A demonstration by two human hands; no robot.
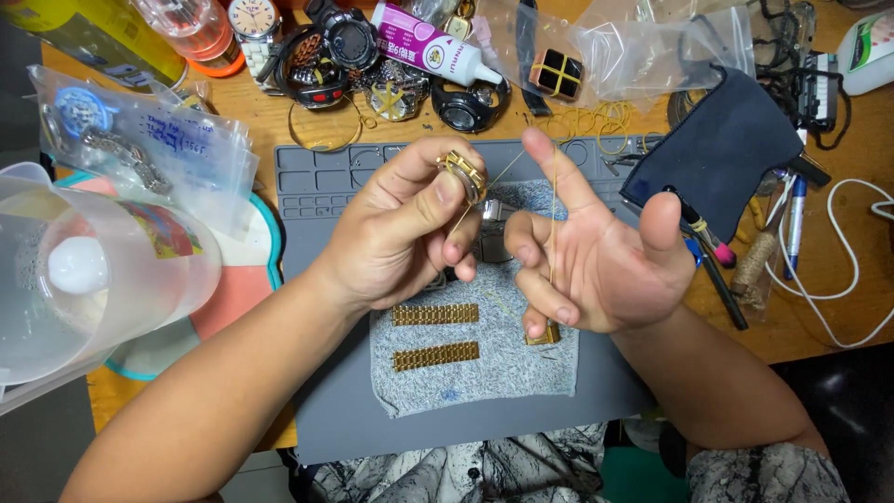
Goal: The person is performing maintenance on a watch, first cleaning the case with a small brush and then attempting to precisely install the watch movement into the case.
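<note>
My left hand [405,228] pinches a small gold watch case [463,172] between thumb and fingers, held above a grey work mat [326,186]. My right hand [596,251] is beside it, fingers spread, with a thin yellowish rubber band [553,210] stretched over the index finger and down past the curled fingers. A gold piece [543,335] sits under the right hand's lower fingers. Two gold watch band segments [435,315] [436,356] lie side by side on a grey cloth [484,373] on the mat.
Several watches [349,42], a glue bottle [428,47], clear plastic bags [643,47] and loose rubber bands [596,121] crowd the back of the wooden table. A dark cloth [722,149], pens [708,261] and a white cable [847,270] lie right. A clear plastic container [84,270] stands left.
</note>
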